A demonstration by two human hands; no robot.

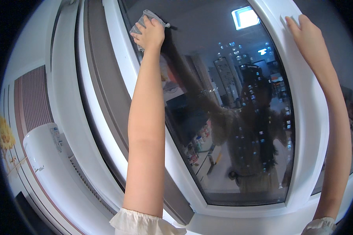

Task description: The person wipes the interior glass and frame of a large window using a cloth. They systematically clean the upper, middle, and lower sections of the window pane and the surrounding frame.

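Observation:
My left hand (pixel 151 33) presses a folded grey cloth (pixel 145 18) flat against the dark window pane (pixel 191 26), near its upper left edge. The fingers are spread over the cloth, and its rim shows above and left of them. My right hand (pixel 310 36) holds the white window frame (pixel 304 117) at its upper right, thumb and forefinger bent at the frame; its other fingertips are hidden. In the glass, a person's reflection with a raised arm mixes with lit buildings outside.
At the lower left, a white wall-mounted air conditioner (pixel 56 173) sits beside the window. A brown frame strip (pixel 106 73) runs along the window's left side. A pleated curtain-like panel (pixel 36 97) hangs above the air conditioner. A white sill (pixel 223 221) lies below the pane.

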